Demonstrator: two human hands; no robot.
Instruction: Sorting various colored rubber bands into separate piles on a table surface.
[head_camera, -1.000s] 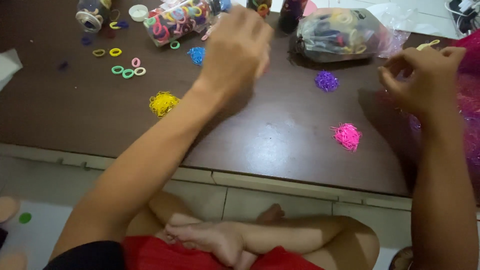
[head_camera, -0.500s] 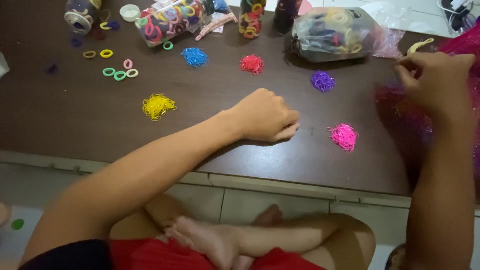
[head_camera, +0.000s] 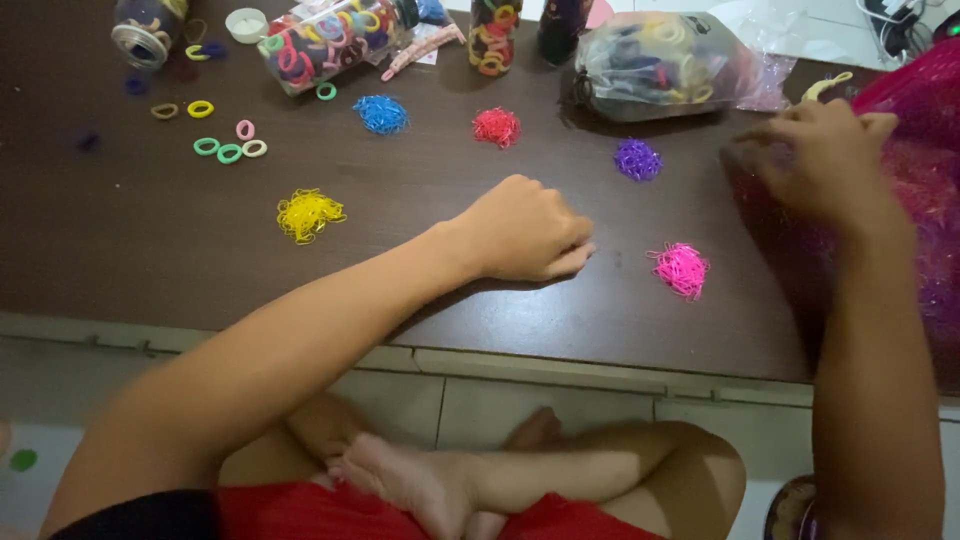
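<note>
My left hand (head_camera: 527, 230) rests as a closed fist on the dark brown table (head_camera: 150, 230), between a yellow pile of tiny elastic bands (head_camera: 308, 213) and a pink pile (head_camera: 681, 268). My right hand (head_camera: 825, 158) reaches into a magenta plastic bag (head_camera: 925, 180) at the right edge; its fingertips are blurred. Red (head_camera: 497, 126), blue (head_camera: 381, 114) and purple (head_camera: 637, 159) piles lie further back.
At the back are a tipped clear jar of coloured hair ties (head_camera: 325, 42), an upright jar (head_camera: 494, 32), a small empty jar (head_camera: 140, 35), a clear bag of hair ties (head_camera: 660, 65), and loose ring ties (head_camera: 228, 148). My crossed legs are below the table edge.
My left hand came back from the far jars and settled as a fist on the table. The right hand moved down and left into the magenta bag.
</note>
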